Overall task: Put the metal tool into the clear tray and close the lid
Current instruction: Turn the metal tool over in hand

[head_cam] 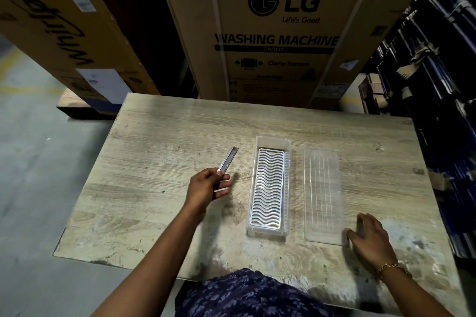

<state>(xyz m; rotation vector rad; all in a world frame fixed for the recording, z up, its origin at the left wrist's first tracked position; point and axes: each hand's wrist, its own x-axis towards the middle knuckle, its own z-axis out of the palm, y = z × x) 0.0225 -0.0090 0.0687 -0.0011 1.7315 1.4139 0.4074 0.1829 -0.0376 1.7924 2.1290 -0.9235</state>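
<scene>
Metal tool (228, 160) is the thing in play here, though the biggest object around is the LG washing-machine carton (273, 28), standing just past the far edge of the desk (159, 136). A second carton (64, 33) leans at the left, and dark stacked goods (438, 59) line the right side. Nothing lies on the desk between the left grip and the clear tray (270, 185). The tray sits open to the right of that grip, holding a white wavy-slotted insert (266, 188) that fills its floor. Its clear lid (323, 193) lies flat just beside the tray, further right. The right hand (371, 237) rests spread on the desk, fingers loose, touching the lid's near corner. The left hand (208, 186) is closed around the tool's near end; the tool points up and away from the grip, clear of the desk and left of the tray.
</scene>
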